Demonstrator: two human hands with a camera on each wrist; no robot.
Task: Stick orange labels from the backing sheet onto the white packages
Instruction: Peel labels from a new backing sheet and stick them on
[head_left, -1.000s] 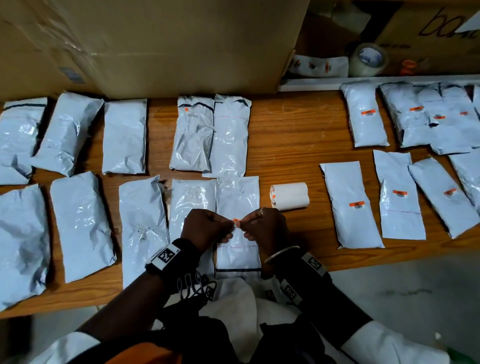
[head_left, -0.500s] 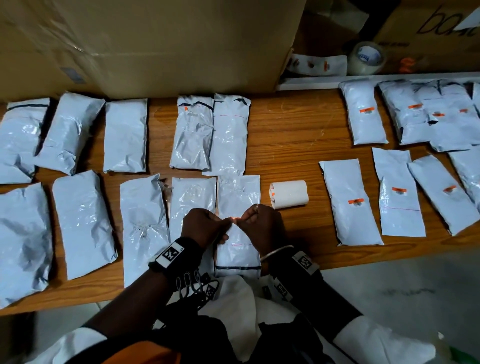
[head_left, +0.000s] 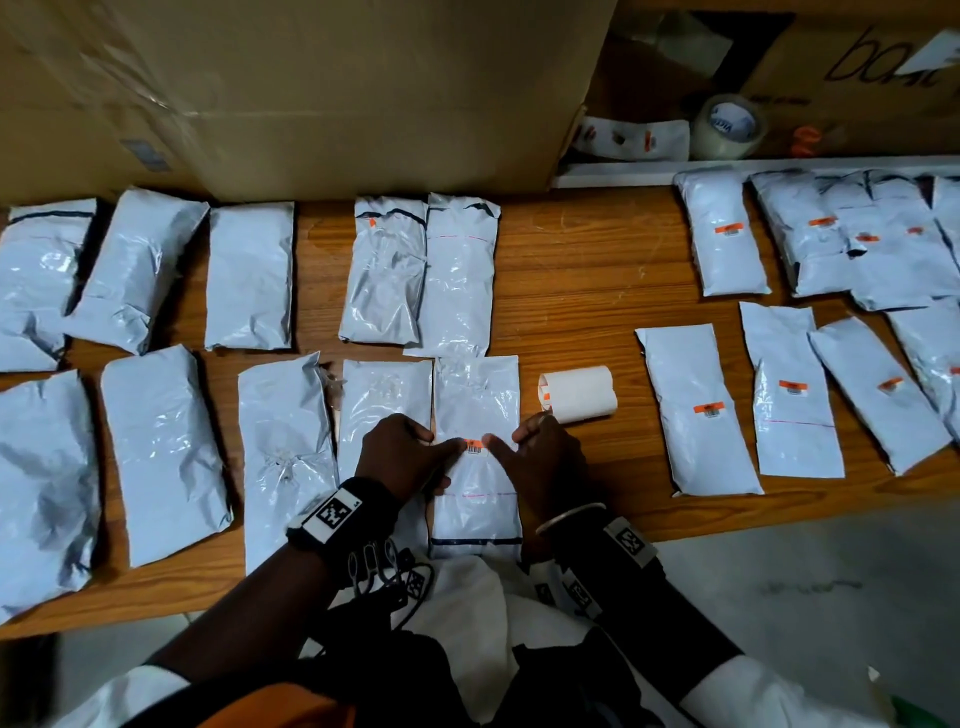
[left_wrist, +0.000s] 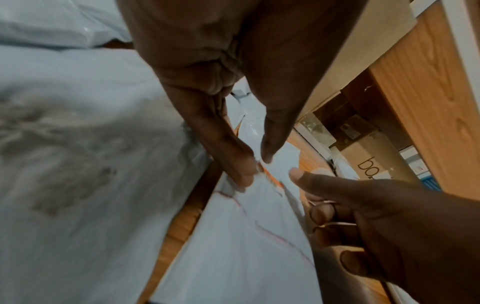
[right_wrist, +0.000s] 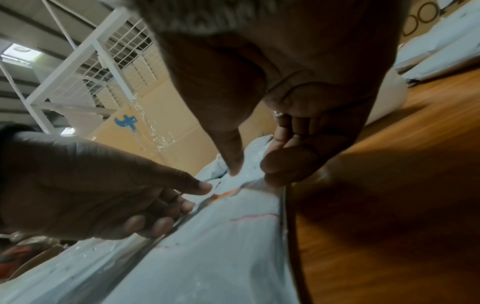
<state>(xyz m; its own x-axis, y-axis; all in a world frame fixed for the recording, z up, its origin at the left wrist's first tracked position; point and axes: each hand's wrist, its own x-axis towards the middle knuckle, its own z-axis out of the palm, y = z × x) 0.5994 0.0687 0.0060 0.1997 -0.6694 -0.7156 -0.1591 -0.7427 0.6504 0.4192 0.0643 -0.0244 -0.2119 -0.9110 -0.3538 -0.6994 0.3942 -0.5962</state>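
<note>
at the near edge of the desk (head_left: 571, 291), a white package (head_left: 475, 499) lies lengthwise with an orange label (head_left: 474, 446) stuck on its middle. the left hand (head_left: 402, 457) and the right hand (head_left: 545, 457) rest on it from either side, each with a straight thumb or finger pressing down just beside an end of the label, the other fingers loosely curled and holding nothing. just right of the package, further in, lies the rolled backing sheet (head_left: 579, 393). toward the right edge lie packages already labelled (head_left: 698, 410); toward the left edge, unlabelled packages (head_left: 161, 452). at the far edge stands a cardboard box (head_left: 311, 93), with a tape roll (head_left: 730, 127) in the far right corner.
</note>
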